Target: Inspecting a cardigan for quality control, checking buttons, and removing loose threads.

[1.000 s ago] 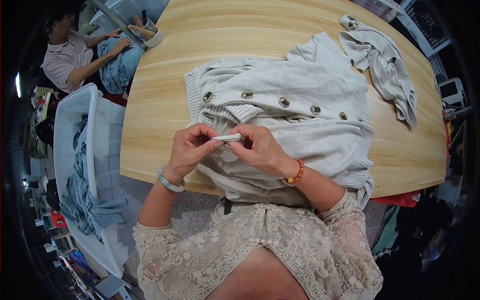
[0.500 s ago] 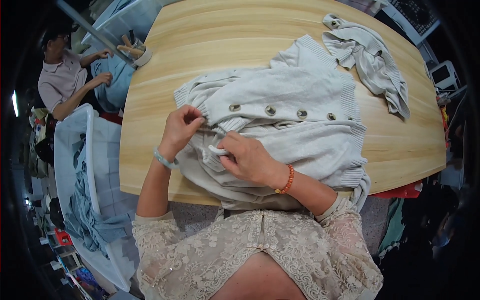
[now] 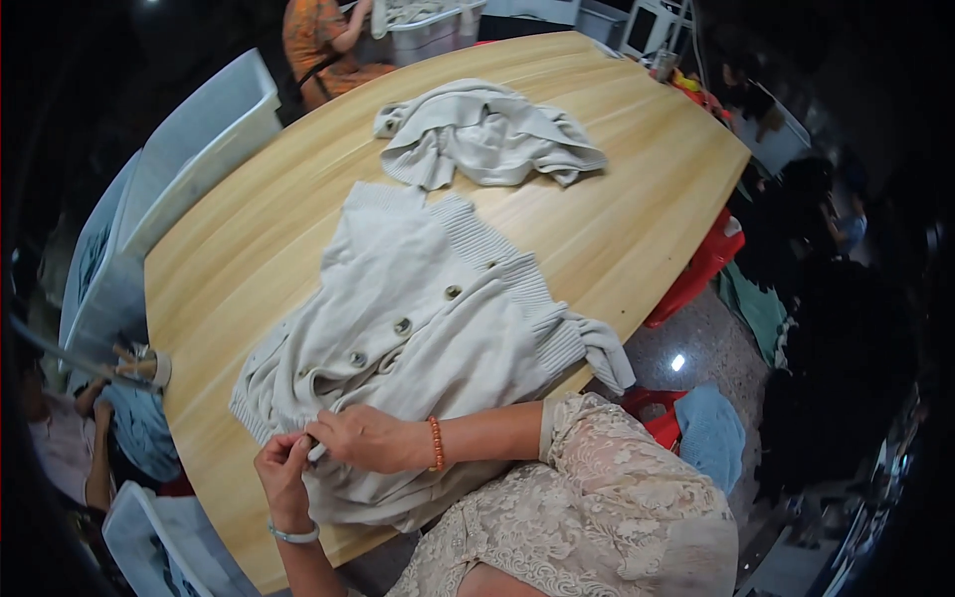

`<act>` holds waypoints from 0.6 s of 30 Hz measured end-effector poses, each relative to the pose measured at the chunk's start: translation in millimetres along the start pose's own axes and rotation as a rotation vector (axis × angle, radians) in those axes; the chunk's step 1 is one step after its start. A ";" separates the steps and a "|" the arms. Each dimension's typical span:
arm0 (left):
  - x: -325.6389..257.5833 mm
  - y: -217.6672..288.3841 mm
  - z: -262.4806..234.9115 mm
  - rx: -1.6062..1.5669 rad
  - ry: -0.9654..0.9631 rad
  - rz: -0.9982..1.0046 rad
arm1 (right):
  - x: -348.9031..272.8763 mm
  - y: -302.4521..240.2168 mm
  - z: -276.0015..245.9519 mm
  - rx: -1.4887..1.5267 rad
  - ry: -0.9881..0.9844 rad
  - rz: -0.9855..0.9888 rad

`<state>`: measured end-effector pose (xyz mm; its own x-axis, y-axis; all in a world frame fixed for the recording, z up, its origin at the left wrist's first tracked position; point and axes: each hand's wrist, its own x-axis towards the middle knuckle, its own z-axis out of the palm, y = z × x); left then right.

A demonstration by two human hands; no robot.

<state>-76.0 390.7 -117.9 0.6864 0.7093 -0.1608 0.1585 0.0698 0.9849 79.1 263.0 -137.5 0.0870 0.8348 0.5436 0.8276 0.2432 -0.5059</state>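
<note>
A pale grey knitted cardigan point(image 3: 428, 348) with dark round buttons point(image 3: 402, 326) lies bunched across the near part of the table. My left hand point(image 3: 286, 476) is closed at its near left edge, thumb and fingers pinching the knit; the fingertips are partly hidden. Right beside it, my right hand point(image 3: 373, 438) rests over the cardigan, its fingers curled round a small white tool point(image 3: 316, 452) whose kind I cannot make out. The two hands nearly touch. Farther off lies a second pale grey knitted piece point(image 3: 468, 139), crumpled, with a button at its left end.
The wooden table point(image 3: 667, 169) has a curved outline. Plastic bins point(image 3: 204, 159) stand along its left side, near a holder with tools point(image 3: 151, 368). A person point(image 3: 318, 45) sits beyond the far edge; another at left handles blue cloth point(image 3: 144, 428). Right, a blue garment point(image 3: 711, 433) hangs over something red.
My view has swung to the right, so the table appears turned. My hands, apart before, have come together at the cardigan's edge. The white tool stays in my right hand.
</note>
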 end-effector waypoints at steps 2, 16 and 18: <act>-3.4 7.2 2.7 0.028 -0.034 -0.018 | -2.9 4.5 1.9 -0.022 -0.023 -0.023; -23.7 5.7 14.9 0.596 -0.048 0.513 | -7.5 21.5 3.1 0.253 -0.045 0.013; -24.5 2.3 17.5 0.604 -0.028 0.473 | -11.0 26.0 6.7 0.281 0.012 -0.036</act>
<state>-80.0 361.2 -112.8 0.7942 0.5496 0.2592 0.1986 -0.6378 0.7441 96.0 263.4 -161.1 0.0681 0.8176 0.5718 0.6444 0.4015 -0.6508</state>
